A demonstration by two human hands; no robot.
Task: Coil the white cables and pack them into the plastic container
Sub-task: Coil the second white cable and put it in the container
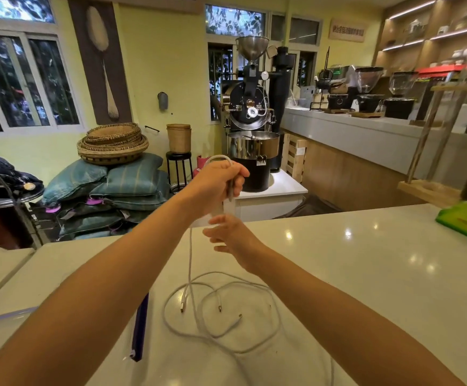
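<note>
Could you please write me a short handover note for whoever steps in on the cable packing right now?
Left hand: raised, grip closed on a loop of thin white cable.
Right hand: open just below it, blurred, holding nothing clearly.
The rest of the cable hangs down and sprawls loose on the pale glossy countertop, plug ends free.
Clear plastic container: only an edge shows at lower left.
Done: coiling just begun.
Left: finish coiling, pack all cables.

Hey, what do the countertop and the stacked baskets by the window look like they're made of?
Countertop: looks like polished stone or a stone-like composite, pale and glossy, mirroring ceiling lights. Stacked baskets: woven plant fibre, perhaps rattan or bamboo, matte tan with visible weave.
</note>
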